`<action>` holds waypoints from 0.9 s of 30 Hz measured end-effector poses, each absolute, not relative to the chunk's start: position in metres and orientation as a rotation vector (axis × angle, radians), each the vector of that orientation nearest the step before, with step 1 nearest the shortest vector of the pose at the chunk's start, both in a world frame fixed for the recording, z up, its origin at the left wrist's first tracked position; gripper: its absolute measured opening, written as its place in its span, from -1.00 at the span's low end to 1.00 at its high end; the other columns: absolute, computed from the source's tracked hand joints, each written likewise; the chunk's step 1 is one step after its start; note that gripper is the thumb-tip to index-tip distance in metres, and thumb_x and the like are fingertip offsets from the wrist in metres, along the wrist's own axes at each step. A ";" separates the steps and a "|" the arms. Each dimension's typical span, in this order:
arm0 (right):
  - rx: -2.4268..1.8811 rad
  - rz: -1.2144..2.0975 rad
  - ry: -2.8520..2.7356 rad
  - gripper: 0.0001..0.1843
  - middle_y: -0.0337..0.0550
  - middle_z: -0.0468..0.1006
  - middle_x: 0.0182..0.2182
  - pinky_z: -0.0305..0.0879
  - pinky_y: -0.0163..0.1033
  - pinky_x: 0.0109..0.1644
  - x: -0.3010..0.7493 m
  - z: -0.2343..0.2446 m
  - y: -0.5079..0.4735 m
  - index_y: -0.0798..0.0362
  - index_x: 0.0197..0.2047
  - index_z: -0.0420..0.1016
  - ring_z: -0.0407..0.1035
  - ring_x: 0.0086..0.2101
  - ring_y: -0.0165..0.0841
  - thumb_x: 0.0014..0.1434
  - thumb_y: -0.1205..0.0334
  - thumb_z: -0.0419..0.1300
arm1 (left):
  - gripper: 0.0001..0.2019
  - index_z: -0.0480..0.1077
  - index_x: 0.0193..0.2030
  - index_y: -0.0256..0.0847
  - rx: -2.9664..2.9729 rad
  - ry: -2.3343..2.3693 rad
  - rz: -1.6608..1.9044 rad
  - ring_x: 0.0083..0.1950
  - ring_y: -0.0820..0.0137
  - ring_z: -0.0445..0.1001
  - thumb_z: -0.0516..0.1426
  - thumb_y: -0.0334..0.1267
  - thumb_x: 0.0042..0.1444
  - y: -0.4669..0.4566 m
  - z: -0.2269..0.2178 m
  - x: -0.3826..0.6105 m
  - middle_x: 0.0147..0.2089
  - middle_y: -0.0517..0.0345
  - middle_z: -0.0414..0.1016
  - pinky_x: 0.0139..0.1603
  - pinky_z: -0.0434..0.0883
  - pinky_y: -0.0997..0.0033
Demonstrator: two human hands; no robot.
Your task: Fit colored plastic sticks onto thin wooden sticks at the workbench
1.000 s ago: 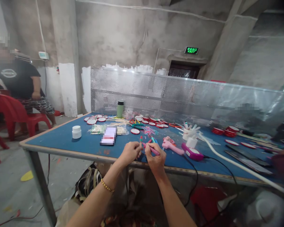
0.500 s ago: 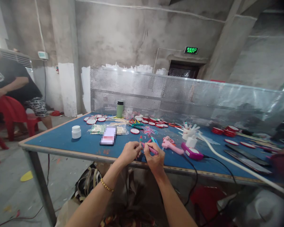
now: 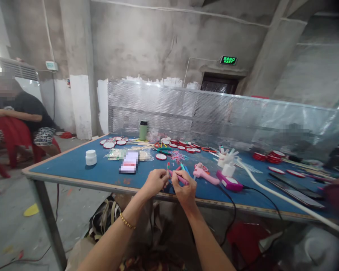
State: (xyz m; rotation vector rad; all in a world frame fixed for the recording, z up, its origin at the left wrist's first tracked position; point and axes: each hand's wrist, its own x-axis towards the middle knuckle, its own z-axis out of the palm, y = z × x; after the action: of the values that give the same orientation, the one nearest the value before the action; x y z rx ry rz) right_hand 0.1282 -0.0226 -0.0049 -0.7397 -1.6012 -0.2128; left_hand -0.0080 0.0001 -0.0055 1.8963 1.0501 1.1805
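Observation:
My left hand is closed, its fingertips pinching a thin stick with a red and green top upright over the table's front edge. Just to the right, my right hand grips a pink pen-shaped tool the way one holds a pencil. The tool's tip points left at the stick; whether they touch is too small to tell. Behind my right hand lie blue pens or sticks and a small heap of pink and blue bits. A pink handled device lies to the right.
On the blue table stand a white jar, a green bottle and a pixelated phone. Red-rimmed discs lie about. Right are a purple box with a cord and a white hose. A person sits left.
The person at the left has leaned lower over the red chair. My hands, the stick and the pink tool stay in nearly the same place.

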 end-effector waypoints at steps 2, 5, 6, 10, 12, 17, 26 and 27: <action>-0.736 -0.205 -1.603 -0.82 -0.25 0.53 -0.50 0.34 -0.33 -0.35 0.128 -0.004 -0.023 0.05 -0.37 0.47 0.41 -0.49 -0.43 0.26 0.28 0.11 | -0.72 0.26 -0.56 -0.23 1.894 1.053 1.181 -0.58 0.52 0.29 0.00 -0.18 0.12 0.000 -0.006 -0.008 -0.63 0.25 0.30 -0.54 0.22 0.58; -0.725 -0.193 -1.592 -0.83 -0.24 0.54 -0.48 0.36 -0.33 -0.32 0.128 -0.004 -0.023 0.06 -0.36 0.47 0.42 -0.47 -0.42 0.26 0.29 0.12 | -0.70 0.27 -0.56 -0.23 1.893 1.059 1.184 -0.58 0.52 0.28 0.00 -0.16 0.14 0.000 -0.006 -0.008 -0.63 0.25 0.30 -0.54 0.22 0.58; -0.723 -0.190 -1.591 -0.83 -0.24 0.54 -0.48 0.36 -0.33 -0.31 0.128 -0.005 -0.023 0.06 -0.36 0.48 0.42 -0.47 -0.42 0.26 0.29 0.12 | -0.70 0.27 -0.56 -0.23 1.896 1.059 1.184 -0.57 0.52 0.28 0.00 -0.15 0.14 0.001 -0.007 -0.008 -0.63 0.25 0.31 -0.54 0.21 0.58; -0.742 -0.197 -1.604 -0.82 -0.23 0.53 -0.49 0.36 -0.32 -0.33 0.128 -0.006 -0.021 0.06 -0.37 0.47 0.42 -0.47 -0.40 0.26 0.29 0.11 | -0.69 0.25 -0.56 -0.23 1.906 1.055 1.189 -0.57 0.52 0.29 0.00 -0.14 0.15 0.001 -0.008 -0.008 -0.62 0.24 0.32 -0.53 0.21 0.58; -0.744 -0.203 -1.598 -0.82 -0.23 0.53 -0.49 0.36 -0.32 -0.33 0.128 -0.006 -0.021 0.06 -0.37 0.47 0.41 -0.48 -0.41 0.26 0.28 0.11 | -0.69 0.24 -0.56 -0.22 1.906 1.053 1.187 -0.57 0.52 0.29 0.00 -0.13 0.15 0.002 -0.009 -0.008 -0.62 0.24 0.32 -0.53 0.21 0.58; -0.739 -0.194 -1.596 -0.83 -0.24 0.52 -0.49 0.35 -0.33 -0.33 0.128 -0.006 -0.022 0.05 -0.36 0.46 0.41 -0.48 -0.42 0.26 0.29 0.12 | -0.70 0.25 -0.55 -0.22 1.905 1.057 1.180 -0.57 0.51 0.30 -0.01 -0.14 0.15 0.002 -0.009 -0.008 -0.61 0.24 0.32 -0.53 0.21 0.58; -0.733 -0.190 -1.593 -0.83 -0.24 0.53 -0.49 0.35 -0.33 -0.33 0.128 -0.006 -0.022 0.06 -0.36 0.47 0.41 -0.48 -0.42 0.27 0.28 0.12 | -0.69 0.26 -0.56 -0.23 1.911 1.065 1.188 -0.56 0.51 0.29 0.00 -0.15 0.14 0.002 -0.009 -0.008 -0.62 0.24 0.32 -0.51 0.19 0.56; -0.735 -0.183 -1.598 -0.83 -0.24 0.53 -0.49 0.35 -0.33 -0.33 0.128 -0.006 -0.022 0.06 -0.36 0.47 0.42 -0.47 -0.41 0.27 0.28 0.12 | -0.69 0.27 -0.56 -0.23 1.909 1.066 1.187 -0.56 0.51 0.29 0.00 -0.14 0.14 0.002 -0.009 -0.008 -0.62 0.24 0.32 -0.50 0.20 0.55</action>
State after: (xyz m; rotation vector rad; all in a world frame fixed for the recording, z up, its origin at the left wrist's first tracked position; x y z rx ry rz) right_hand 0.1279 -0.0220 -0.0062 -0.7353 -1.5975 -0.1833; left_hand -0.0080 0.0025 -0.0092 1.9085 1.0659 1.1874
